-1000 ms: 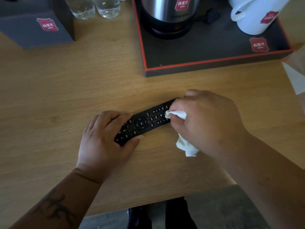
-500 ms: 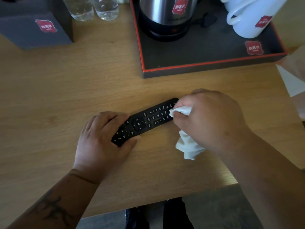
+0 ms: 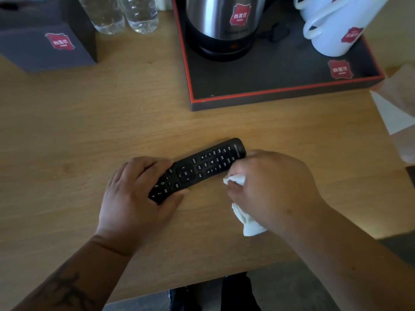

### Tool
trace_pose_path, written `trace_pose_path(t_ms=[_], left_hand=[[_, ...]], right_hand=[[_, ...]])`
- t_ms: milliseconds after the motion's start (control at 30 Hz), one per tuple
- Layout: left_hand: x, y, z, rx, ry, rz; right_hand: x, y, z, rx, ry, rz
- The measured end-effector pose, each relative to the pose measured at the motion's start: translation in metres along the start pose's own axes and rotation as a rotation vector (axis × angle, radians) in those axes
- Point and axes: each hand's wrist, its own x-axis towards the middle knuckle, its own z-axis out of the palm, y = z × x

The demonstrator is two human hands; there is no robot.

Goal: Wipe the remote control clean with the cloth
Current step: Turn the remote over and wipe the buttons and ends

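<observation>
A black remote control (image 3: 203, 166) lies slantwise on the wooden table (image 3: 89, 131), buttons up. My left hand (image 3: 137, 196) grips its near-left end, fingers over the far edge and thumb along the near edge. My right hand (image 3: 271, 189) holds a crumpled white cloth (image 3: 244, 218) at the remote's near edge, close to its far-right end. Part of the cloth hangs out below the palm. Most of the button face shows.
A black tray with a red rim (image 3: 269, 93) holds a steel kettle (image 3: 221, 25) and white mugs (image 3: 330, 30) behind the remote. A dark box (image 3: 47, 41) and two clear bottles (image 3: 121, 14) stand at the back left. White paper (image 3: 390, 113) lies at the right edge.
My right hand slid the cloth off the remote's far-right end toward me, uncovering that end. The left hand kept its grip on the remote.
</observation>
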Motion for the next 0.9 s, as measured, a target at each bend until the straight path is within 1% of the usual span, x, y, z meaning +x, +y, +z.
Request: trace_pose_path(t_ms=[33,67,133,167,233,367,467,567,633,700,800,900], left_hand=[[0.000,0.000,0.000,0.001,-0.004,-0.001],[0.000,0.000,0.001,0.004,-0.004,-0.003],[0.001,0.000,0.001,0.011,0.003,-0.002],[0.000,0.000,0.001,0.012,0.003,0.001],[-0.001,0.000,0.001,0.013,0.002,-0.004],[0.000,0.000,0.001,0.017,-0.018,-0.008],[0.001,0.000,0.001,0.007,-0.022,-0.012],[0.000,-0.001,0.001,0.011,-0.020,-0.006],[0.001,-0.001,0.000,0.010,-0.024,-0.004],[0.001,-0.001,0.000,0.010,-0.023,-0.008],[0.001,0.000,0.001,0.017,-0.026,-0.010],[0.001,-0.001,0.001,0.022,-0.027,-0.005]], right_hand=[[0.001,0.005,-0.004,0.044,0.005,0.014],[0.005,0.008,-0.007,0.095,0.046,0.035],[0.017,0.010,-0.011,0.163,0.176,0.075],[0.023,0.009,-0.010,0.170,0.214,0.085],[0.028,0.003,-0.003,0.131,0.238,0.064],[0.019,0.001,0.005,0.085,0.250,0.031],[0.002,0.007,0.006,0.054,0.170,-0.031],[-0.001,0.019,0.000,0.107,0.127,0.006],[0.010,0.027,-0.004,0.216,0.149,0.062],[0.024,0.030,-0.005,0.277,0.218,0.096],[0.030,0.027,0.003,0.237,0.231,0.091],[0.015,0.027,0.006,0.189,0.211,0.066]])
